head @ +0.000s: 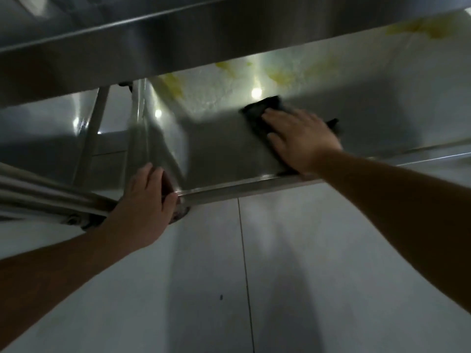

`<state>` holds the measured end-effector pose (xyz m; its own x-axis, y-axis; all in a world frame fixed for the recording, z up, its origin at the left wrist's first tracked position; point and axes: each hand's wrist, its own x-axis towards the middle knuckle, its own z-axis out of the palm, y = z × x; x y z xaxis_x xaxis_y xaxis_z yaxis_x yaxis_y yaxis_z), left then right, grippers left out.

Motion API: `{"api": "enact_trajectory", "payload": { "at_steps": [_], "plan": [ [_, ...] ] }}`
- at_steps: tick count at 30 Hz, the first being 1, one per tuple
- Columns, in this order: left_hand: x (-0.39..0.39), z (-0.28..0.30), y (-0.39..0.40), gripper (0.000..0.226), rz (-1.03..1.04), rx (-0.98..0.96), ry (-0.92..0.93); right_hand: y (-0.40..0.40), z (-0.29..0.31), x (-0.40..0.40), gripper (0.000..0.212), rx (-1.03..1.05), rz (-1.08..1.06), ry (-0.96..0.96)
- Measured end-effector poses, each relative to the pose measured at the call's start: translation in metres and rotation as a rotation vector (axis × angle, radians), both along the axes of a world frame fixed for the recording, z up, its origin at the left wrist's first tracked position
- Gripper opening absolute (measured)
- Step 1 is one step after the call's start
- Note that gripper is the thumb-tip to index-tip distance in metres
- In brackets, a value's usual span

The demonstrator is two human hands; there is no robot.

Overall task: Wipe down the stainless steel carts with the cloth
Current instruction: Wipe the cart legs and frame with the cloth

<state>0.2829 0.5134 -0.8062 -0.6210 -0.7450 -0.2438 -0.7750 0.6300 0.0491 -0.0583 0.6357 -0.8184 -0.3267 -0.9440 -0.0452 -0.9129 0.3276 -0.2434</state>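
A stainless steel cart's lower shelf [219, 149] fills the middle of the view, under an upper shelf [178, 44]. A dark cloth [262, 115] lies flat on the lower shelf right of centre. My right hand [300, 138] presses on the cloth with its fingers spread flat, near the shelf's front rim. My left hand [145, 202] grips the cart's front left corner, where the upright post [139, 118] meets the rim. Yellowish smears and bright light spots show on the far part of the shelf.
Pale floor tiles [254, 276] lie below the cart's front rim. A second cart's steel tubes [38, 192] come in from the left, close to my left hand, and a caster [179, 214] sits under the corner.
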Motion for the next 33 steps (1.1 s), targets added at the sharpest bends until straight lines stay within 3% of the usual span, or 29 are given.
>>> {"api": "enact_trajectory", "payload": {
  "at_steps": [4, 7, 10, 14, 17, 19, 23, 26, 28, 30, 33],
  "plan": [
    [0.024, -0.011, 0.021, 0.079, -0.033, 0.017, 0.068, 0.005, 0.006, -0.031, 0.058, 0.043, -0.416, -0.051],
    [0.034, -0.023, 0.031, 0.088, -0.121, -0.111, 0.028, -0.013, 0.006, 0.004, 0.06, 0.061, -0.518, -0.074],
    [0.036, -0.032, 0.033, 0.083, -0.137, -0.185, 0.014, -0.032, 0.001, 0.07, 0.06, 0.035, -0.232, -0.055],
    [0.036, -0.039, 0.035, 0.091, -0.122, -0.142, 0.039, -0.042, -0.005, 0.14, 0.061, 0.095, 0.252, -0.05],
    [0.038, -0.039, 0.033, 0.092, -0.124, -0.115, 0.095, -0.031, -0.004, 0.129, 0.062, 0.106, 0.369, -0.041],
    [0.043, -0.038, 0.032, 0.093, -0.165, -0.098, 0.127, -0.021, -0.004, 0.101, 0.062, 0.086, 0.267, -0.029],
    [0.07, -0.043, 0.044, 0.098, -0.253, -0.082, 0.152, -0.026, -0.004, 0.056, 0.059, 0.029, -0.217, -0.028],
    [0.089, -0.047, 0.046, 0.101, -0.288, -0.112, 0.141, -0.069, -0.005, 0.077, 0.065, 0.044, -0.529, -0.142],
    [0.091, -0.047, 0.045, 0.104, -0.294, -0.105, 0.144, -0.102, -0.006, 0.105, 0.067, 0.049, -0.603, -0.203],
    [0.089, -0.048, 0.047, 0.107, -0.28, -0.084, 0.148, -0.132, -0.004, 0.138, 0.065, 0.027, -0.491, -0.212],
    [0.088, -0.049, 0.049, 0.109, -0.27, -0.062, 0.169, -0.166, -0.001, 0.187, 0.063, 0.026, -0.063, -0.2]
  ]
}}
